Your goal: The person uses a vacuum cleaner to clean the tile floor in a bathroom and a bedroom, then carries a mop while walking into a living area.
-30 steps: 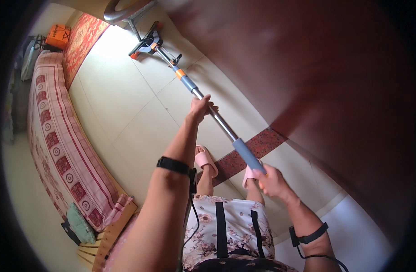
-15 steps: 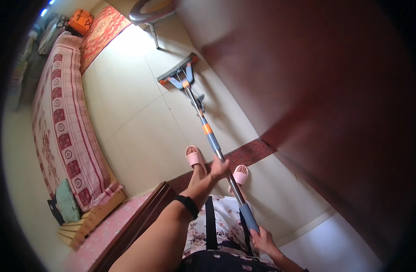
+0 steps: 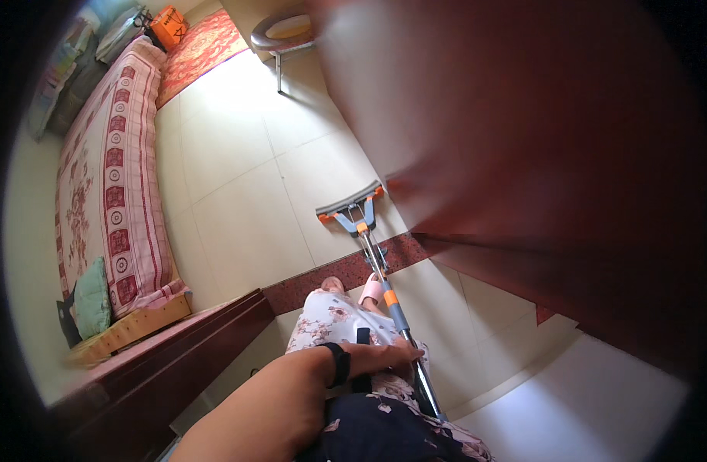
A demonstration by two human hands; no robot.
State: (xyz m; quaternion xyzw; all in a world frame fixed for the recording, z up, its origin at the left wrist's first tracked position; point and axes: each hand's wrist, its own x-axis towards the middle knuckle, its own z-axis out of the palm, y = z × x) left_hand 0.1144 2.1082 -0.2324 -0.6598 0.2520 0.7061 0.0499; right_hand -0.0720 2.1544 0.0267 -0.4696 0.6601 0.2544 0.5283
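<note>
A long-handled sponge mop [image 3: 393, 302] slants from its wide grey head, past my right side, down to the lower edge. Its head [image 3: 349, 206], with orange clips and grey-blue braces, rests on the pale tiles just beyond a dark red threshold strip [image 3: 311, 276]. My left hand [image 3: 404, 356] is closed round the metal pole, below the orange and grey collar, and a black band sits on that wrist. My right hand is out of sight; the pole's lower end runs beside my flowered clothing. My feet, in pink slippers [image 3: 372, 290], stand at the threshold.
A dark red door [image 3: 523, 154] fills the right side. On the left stands a low bed with a pink patterned cover [image 3: 111, 185] and a green cushion [image 3: 93, 299]. A round-seated stool [image 3: 280, 35], a red rug [image 3: 203, 54] and an orange bag [image 3: 168, 29] are at the back.
The mop head has come nearer to me and somewhat right, close to the threshold. My left hand has moved down and right with the pole. My right hand has left the view.
</note>
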